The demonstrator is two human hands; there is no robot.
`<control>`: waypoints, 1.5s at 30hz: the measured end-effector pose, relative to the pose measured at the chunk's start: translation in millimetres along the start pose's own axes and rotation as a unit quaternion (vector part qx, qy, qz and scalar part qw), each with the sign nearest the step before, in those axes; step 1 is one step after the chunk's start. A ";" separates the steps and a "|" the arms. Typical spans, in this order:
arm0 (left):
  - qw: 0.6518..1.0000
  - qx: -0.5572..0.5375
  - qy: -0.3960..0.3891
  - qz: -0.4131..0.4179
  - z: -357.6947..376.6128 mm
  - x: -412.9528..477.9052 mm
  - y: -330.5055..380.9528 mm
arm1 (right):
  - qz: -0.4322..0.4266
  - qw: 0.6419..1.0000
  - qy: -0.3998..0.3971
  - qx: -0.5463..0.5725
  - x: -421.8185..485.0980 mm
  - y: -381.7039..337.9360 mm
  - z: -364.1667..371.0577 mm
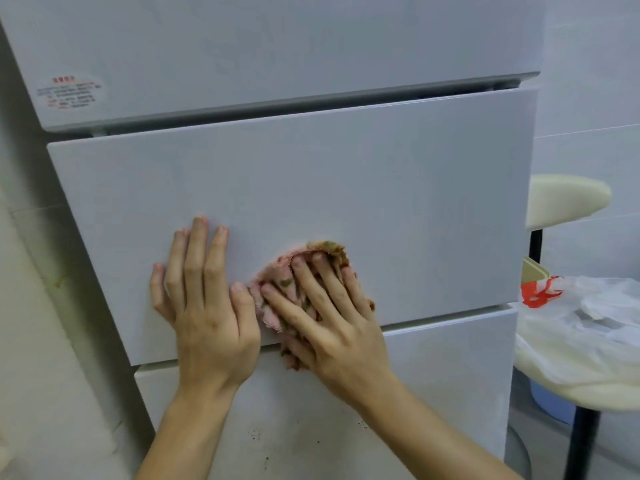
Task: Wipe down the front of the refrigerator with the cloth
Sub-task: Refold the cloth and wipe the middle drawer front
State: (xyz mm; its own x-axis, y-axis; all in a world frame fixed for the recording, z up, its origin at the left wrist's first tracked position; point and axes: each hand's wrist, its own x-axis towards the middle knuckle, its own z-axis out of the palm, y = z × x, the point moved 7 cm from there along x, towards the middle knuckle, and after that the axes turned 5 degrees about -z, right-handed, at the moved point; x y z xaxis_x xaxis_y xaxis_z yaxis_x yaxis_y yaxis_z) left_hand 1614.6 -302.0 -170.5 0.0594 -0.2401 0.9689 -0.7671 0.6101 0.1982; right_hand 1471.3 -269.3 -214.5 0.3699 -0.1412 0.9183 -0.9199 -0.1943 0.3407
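Note:
A white refrigerator fills the view, with an upper door, a middle drawer front and a lower drawer front. My left hand lies flat on the middle drawer front, fingers spread, holding nothing. My right hand presses a pink cloth with green and brown patches against the same front near its bottom edge. The cloth bunches under my fingers and hangs over the gap to the lower drawer. Dark specks dot the lower drawer front.
A label with red print sits on the upper door at left. To the right stand cream stools on black legs, one carrying a white plastic bag with red print. A tiled wall is on the left.

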 end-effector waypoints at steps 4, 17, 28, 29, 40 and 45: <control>1.000 0.000 -0.010 0.004 -1.2 -2.7 -4.2 | 0.028 0.999 0.018 0.041 -17.6 50.3 -18.0; 1.000 -0.023 -0.009 0.003 -8.4 -3.5 -32.9 | 0.250 0.954 0.164 -0.018 65.7 77.2 -31.9; 0.998 0.000 0.052 -0.025 -26.9 -10.3 -73.8 | -0.083 0.991 -0.070 0.084 -0.7 -69.4 33.9; 0.998 0.002 0.052 -0.024 -28.6 -10.9 -75.4 | -0.082 0.990 -0.072 0.086 -3.5 -58.9 29.6; 0.997 -0.024 0.021 -0.067 -44.7 -22.7 -117.3 | 0.179 0.972 0.142 0.060 130.3 -36.8 16.3; 0.996 0.006 0.037 -0.078 -61.5 -24.4 -147.8 | -0.008 0.994 0.034 0.103 98.3 -132.6 62.5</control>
State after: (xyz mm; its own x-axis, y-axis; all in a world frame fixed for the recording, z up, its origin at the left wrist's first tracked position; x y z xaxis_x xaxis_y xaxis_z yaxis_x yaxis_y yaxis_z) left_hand 1765.8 -339.9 -214.4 0.2249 -0.2739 0.9351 -0.7528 0.5605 0.3452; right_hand 1637.8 -318.1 -182.0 0.3675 -0.0716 0.9273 -0.8657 -0.3908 0.3129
